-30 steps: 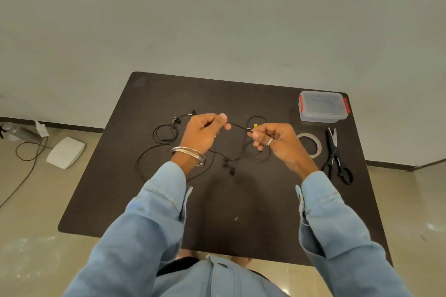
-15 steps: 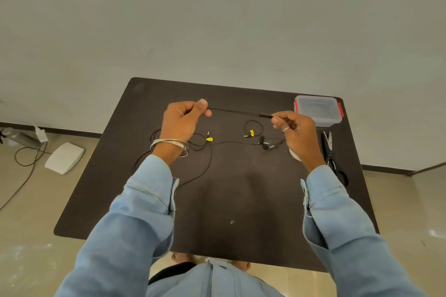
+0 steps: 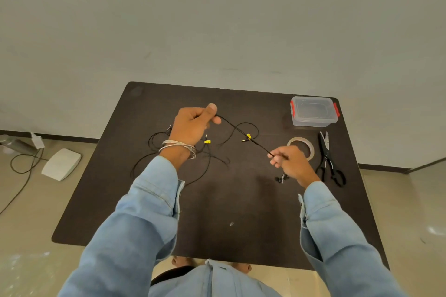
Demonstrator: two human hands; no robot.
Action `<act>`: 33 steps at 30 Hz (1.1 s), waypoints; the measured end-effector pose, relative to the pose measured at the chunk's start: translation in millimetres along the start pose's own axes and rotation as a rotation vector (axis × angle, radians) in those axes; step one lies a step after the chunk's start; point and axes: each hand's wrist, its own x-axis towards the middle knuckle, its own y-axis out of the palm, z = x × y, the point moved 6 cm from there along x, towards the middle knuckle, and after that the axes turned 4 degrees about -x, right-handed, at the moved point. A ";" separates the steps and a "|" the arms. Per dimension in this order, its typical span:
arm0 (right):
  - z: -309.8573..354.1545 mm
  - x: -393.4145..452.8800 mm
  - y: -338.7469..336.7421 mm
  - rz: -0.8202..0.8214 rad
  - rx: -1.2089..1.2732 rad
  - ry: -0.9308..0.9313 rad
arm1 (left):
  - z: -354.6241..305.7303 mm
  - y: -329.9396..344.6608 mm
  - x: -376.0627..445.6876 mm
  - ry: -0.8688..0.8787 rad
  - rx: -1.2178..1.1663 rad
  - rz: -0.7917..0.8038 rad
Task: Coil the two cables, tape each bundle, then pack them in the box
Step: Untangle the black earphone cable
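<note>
The job has only just begun; no cable is in a neat ring yet, no tape is on anything, and nothing is in the box. Both black cables point(image 3: 193, 159) lie loose and mixed up on the dark counter point(image 3: 229, 212), with small yellow tags on them near the middle; most of the loops lie on the left side, under and beside the left wrist.

The left hand point(image 3: 193, 125) is closed in a fist, up above the counter, and it pinches one thin black cable between thumb and finger; the right hand point(image 3: 289, 164) is closed too, lower and nearer to the person, and it pinches the same cable. The cable runs in a tight slanted line from one hand to the other; it looks pulled straight, so I think the person is getting it free of the tangle to start a coil. A small dark end of a cable hangs just under the right hand; I cannot tell what kind of end it is.

The roll of tape point(image 3: 301, 147) lies flat just past the right hand, and I think nobody has used it; the scissors point(image 3: 329, 159) lie beside it on the right. The clear box point(image 3: 313, 111) with red clips sits at the far right corner with its lid on; it is well apart from both hands.

Still to do: coil both cables, tape both, open the box, and put them in.
</note>
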 end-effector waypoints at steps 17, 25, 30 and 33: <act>100.0 -42.4 -25.9 0.071 0.409 -0.351 | 13.0 40.1 -8.5 -0.197 -0.007 0.371; 37.6 -33.6 -70.9 -0.369 0.334 0.040 | 8.4 12.8 2.2 -0.121 -0.009 0.344; 68.8 -33.6 -37.6 -0.187 -0.013 -0.133 | 5.6 30.4 0.6 -0.153 -0.063 0.359; 107.3 -37.4 -18.4 -0.139 0.023 -0.375 | 10.0 46.6 -4.5 -0.183 -0.067 0.402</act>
